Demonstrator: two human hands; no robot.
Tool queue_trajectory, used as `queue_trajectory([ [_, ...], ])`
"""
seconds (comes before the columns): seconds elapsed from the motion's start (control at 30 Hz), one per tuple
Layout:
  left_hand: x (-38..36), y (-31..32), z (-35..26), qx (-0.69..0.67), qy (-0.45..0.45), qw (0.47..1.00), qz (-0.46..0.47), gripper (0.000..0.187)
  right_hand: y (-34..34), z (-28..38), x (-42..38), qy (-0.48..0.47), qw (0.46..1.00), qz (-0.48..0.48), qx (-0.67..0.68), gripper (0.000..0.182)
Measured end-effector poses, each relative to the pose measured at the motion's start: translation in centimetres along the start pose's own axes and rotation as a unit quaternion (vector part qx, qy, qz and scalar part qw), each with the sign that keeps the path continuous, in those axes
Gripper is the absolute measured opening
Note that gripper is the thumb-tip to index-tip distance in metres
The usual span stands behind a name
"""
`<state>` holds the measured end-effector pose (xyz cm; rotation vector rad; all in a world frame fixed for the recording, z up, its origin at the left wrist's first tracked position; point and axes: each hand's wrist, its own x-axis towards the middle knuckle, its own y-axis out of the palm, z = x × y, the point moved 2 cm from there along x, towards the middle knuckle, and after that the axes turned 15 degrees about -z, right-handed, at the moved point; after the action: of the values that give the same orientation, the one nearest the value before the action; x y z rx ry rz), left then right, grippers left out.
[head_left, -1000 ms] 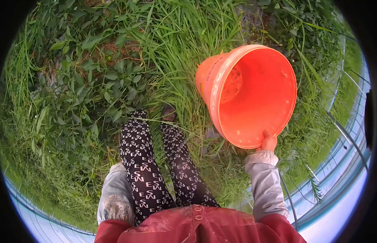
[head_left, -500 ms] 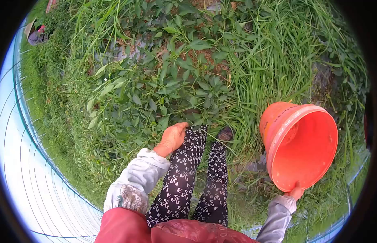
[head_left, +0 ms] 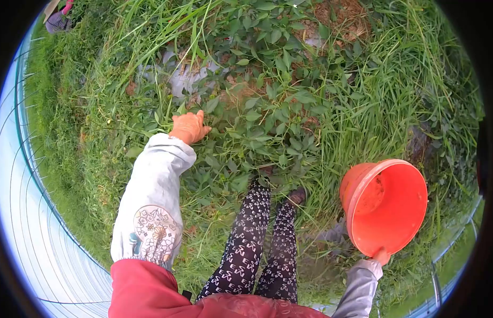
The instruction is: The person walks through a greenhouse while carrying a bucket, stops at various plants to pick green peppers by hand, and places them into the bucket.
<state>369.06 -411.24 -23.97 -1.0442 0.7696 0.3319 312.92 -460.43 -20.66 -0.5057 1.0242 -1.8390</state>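
Note:
My left hand (head_left: 189,127) reaches forward over the leafy green pepper-like plants (head_left: 267,119), back of the hand up and fingers apart. Nothing shows in its fingers, though leaves surround the fingertips. On the right, my right hand (head_left: 382,256) grips the near rim of an orange-red plastic bucket (head_left: 387,212). The bucket is tilted with its mouth towards me, and small dark specks show on its inner bottom. My right thumb lies inside the rim; the other fingers are hidden behind it.
Tall grass (head_left: 357,127) grows beside the plants. Grey plastic sheeting (head_left: 188,79) shows through the leaves, with dry straw (head_left: 344,21) at the top. A bent-over person (head_left: 58,21) is far off at upper left. A greenhouse wall (head_left: 29,212) curves along the left.
My left hand has moved from beside my knee forward and left into the plants, its fingers spreading. The bucket has shifted slightly down and left, still in my right hand. The view has moved.

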Motion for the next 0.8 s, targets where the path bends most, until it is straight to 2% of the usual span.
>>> queue_trajectory([
  [0.07,-2.5,5.1,1.4,-0.070,0.050,0.995,-0.051,0.049,0.6,-0.1,-0.4,-0.016,0.999,0.002,-0.031,0.050],
  [0.1,-4.3,6.2,0.9,-0.082,0.046,0.992,-0.081,0.044,0.8,0.1,-0.3,-0.033,0.999,-0.006,-0.002,0.048],
  [0.13,-6.0,6.9,0.6,-0.089,0.063,0.989,-0.098,0.042,1.0,0.3,-0.4,-0.051,0.998,-0.016,0.028,0.046],
  [0.2,-7.0,9.6,0.0,-0.164,0.068,0.976,-0.130,0.043,1.4,0.7,-0.3,-0.040,0.999,-0.008,0.015,0.048],
  [0.3,-7.5,10.8,-1.5,-0.190,0.073,0.965,-0.167,0.044,1.5,1.8,-0.4,-0.027,1.000,-0.009,-0.007,0.051],
  [0.33,-7.5,10.5,-1.7,-0.192,0.070,0.965,-0.166,0.044,1.6,2.1,-0.6,-0.017,1.000,-0.016,-0.016,0.051],
  [0.4,-6.9,10.1,-1.9,-0.175,0.068,0.979,-0.080,0.040,1.4,1.0,1.0,-0.043,0.999,-0.007,-0.026,0.051],
  [0.43,-6.3,10.0,-1.6,-0.179,0.077,0.974,-0.115,0.032,1.4,1.0,1.3,-0.066,0.997,0.002,-0.034,0.051],
  [0.5,-4.9,8.2,-1.2,-0.170,0.070,0.979,-0.088,0.031,1.1,0.8,1.3,-0.071,0.996,0.003,-0.047,0.051],
  [0.53,-3.9,7.2,-1.0,-0.160,0.062,0.983,-0.062,0.034,1.0,1.0,1.0,-0.074,0.995,0.004,-0.059,0.051],
  [0.6,-1.1,7.2,-0.5,-0.161,0.042,0.981,-0.097,0.041,1.0,1.1,0.8,-0.067,0.996,0.008,-0.058,0.051],
  [0.67,1.3,6.6,-0.1,-0.195,0.029,0.974,-0.114,0.040,0.9,1.5,0.4,-0.061,0.996,0.009,-0.059,0.051],
  [0.73,3.7,6.1,0.7,-0.278,-0.047,0.952,-0.120,0.038,1.1,2.0,-0.6,-0.064,0.997,-0.027,-0.019,0.050],
  [0.77,5.0,6.1,1.2,-0.334,-0.073,0.936,-0.078,0.038,1.1,2.0,-0.6,-0.060,0.998,-0.023,-0.020,0.050],
  [0.8,5.6,6.1,1.3,-0.328,-0.078,0.938,-0.078,0.038,0.9,1.9,0.0,-0.033,0.999,0.001,-0.026,0.050],
])
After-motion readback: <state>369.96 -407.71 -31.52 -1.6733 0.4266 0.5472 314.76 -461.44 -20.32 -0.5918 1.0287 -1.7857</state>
